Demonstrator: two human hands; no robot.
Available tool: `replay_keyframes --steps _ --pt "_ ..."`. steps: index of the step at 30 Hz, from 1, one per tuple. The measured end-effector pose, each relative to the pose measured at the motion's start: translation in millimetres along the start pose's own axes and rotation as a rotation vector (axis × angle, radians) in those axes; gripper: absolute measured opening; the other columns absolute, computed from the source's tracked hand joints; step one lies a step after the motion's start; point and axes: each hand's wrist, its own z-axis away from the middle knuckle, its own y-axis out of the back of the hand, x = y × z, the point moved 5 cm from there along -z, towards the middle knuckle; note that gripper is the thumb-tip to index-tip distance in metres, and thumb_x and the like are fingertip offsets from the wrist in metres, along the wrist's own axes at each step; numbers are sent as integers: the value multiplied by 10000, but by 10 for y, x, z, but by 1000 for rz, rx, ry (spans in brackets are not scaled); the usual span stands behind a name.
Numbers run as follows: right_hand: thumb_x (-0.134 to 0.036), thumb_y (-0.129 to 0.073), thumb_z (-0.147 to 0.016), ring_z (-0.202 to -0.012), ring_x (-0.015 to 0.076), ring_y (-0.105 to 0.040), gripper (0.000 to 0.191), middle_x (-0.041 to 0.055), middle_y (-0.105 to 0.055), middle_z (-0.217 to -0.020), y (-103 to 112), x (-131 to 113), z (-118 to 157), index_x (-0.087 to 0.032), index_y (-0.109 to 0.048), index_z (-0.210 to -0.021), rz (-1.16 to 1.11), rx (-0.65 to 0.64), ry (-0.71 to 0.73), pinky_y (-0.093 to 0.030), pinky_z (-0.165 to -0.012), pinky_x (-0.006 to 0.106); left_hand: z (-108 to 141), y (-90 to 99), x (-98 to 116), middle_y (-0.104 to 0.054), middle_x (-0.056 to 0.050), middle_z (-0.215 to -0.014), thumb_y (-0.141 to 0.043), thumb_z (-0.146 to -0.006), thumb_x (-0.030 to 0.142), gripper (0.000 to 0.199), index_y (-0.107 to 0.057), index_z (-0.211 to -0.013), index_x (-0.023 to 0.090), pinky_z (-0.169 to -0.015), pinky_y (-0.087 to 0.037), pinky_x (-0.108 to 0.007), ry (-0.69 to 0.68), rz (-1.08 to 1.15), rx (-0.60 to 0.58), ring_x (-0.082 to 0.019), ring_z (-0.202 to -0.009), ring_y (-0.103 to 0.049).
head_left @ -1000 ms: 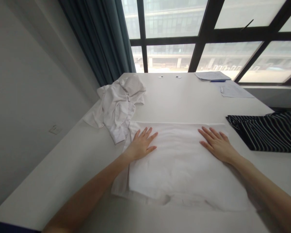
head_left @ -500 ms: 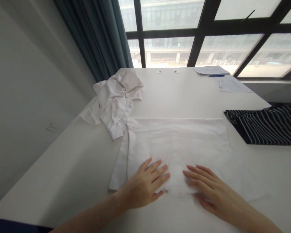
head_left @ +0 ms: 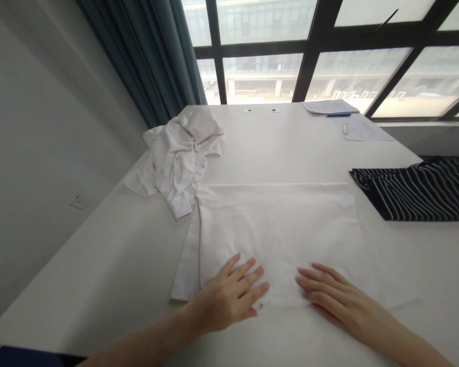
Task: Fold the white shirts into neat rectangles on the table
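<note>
A white garment (head_left: 279, 224), folded into a wide flat shape, lies on the white table in front of me. My left hand (head_left: 229, 295) rests palm down on its near left part, fingers spread. On its near right part lies my right hand (head_left: 336, 295), flat, with fingers stretched out and close together. Neither hand grips the cloth. One layer of the garment sticks out at the left as a slanted flap. A crumpled white garment (head_left: 179, 158) touches its far left corner.
A folded black garment with white stripes (head_left: 421, 191) lies at the table's right edge. Papers (head_left: 329, 106) and a blue pen (head_left: 338, 115) are at the far right. The white table (head_left: 275, 148) meets a wall on the left and windows behind, beside a dark curtain (head_left: 149, 56).
My right hand has slid slightly to the right and settled flatter on the cloth. My left hand has barely moved. The whole view has shifted a little.
</note>
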Motion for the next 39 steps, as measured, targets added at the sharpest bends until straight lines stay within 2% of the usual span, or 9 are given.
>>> replay_keyframes --steps 3,7,11,17,20,23,31,34,39 --pt "-203 -571 -920 -1297 174 -489 146 81 -646 -1276 -97 35 42 -188 -645 -1046 -36 -50 -46 -288 -1164 370 34 -47 9 -581 -118 -1348 -543 -915 485 486 -543 -1305 194 -1132 -277 -546 0 30 -63 -308 -1314 -470" --pt "-199 -577 -917 -1337 170 -436 213 67 -625 -1308 -126 52 100 -191 -639 -1121 -39 -40 -10 -253 -1177 358 47 -48 -10 -543 -84 -1397 -586 -905 430 463 -520 -1332 264 -1151 -223 -551 27 67 -91 -298 -1350 -428" --pt "-212 -536 -946 -1337 168 -437 239 59 -620 -1314 -144 135 119 -203 -630 -1165 -39 -9 -4 -292 -1164 372 13 -55 -89 -552 -76 -1391 -551 -926 433 437 -529 -1323 252 -1164 -200 -534 27 94 -83 -288 -1345 -438" --pt "-193 -426 -987 -1306 194 -484 260 59 -622 -1313 -202 478 -48 -218 -607 -1171 -44 -51 -108 -372 -1115 449 -111 -210 -449 -593 -95 -1342 -486 -977 291 338 -520 -1306 221 -1166 -212 -510 57 116 -48 -237 -1347 -443" --pt "-155 -395 -984 -1237 189 -551 285 69 -642 -1283 -150 641 -177 -217 -605 -1166 -30 15 -150 -423 -1067 437 -161 -302 -656 -619 -93 -1306 -401 -1000 182 259 -553 -1209 194 -1148 -254 -512 91 136 2 -211 -1336 -459" --pt "-157 -426 -969 -1207 207 -565 252 76 -624 -1307 -98 661 -270 -222 -642 -1080 45 80 -112 -461 -1013 430 -184 -326 -747 -635 -76 -1282 -380 -996 135 231 -589 -1076 192 -1132 -291 -501 85 146 35 -202 -1317 -481" --pt "-248 -596 -911 -1166 229 -592 81 85 -655 -1256 -128 455 -327 -203 -657 -941 157 149 -72 -399 -1049 473 -222 -123 -558 -655 -51 -1233 -551 -928 247 105 -627 -984 201 -1135 -281 -456 68 103 101 -235 -1268 -517" --pt "-209 -593 -912 -1146 219 -606 67 66 -683 -1210 -118 448 -328 -204 -658 -930 156 189 -52 -399 -1045 470 -237 -132 -506 -649 -42 -1248 -562 -930 277 108 -640 -976 218 -1138 -275 -436 45 81 109 -218 -1261 -520" --pt "-209 -586 -917 -1157 213 -604 90 47 -691 -1196 -101 490 -303 -229 -665 -957 130 152 -65 -391 -1050 475 -251 -195 -472 -657 -49 -1226 -576 -925 314 144 -638 -1011 217 -1130 -291 -439 66 32 101 -206 -1215 -546"
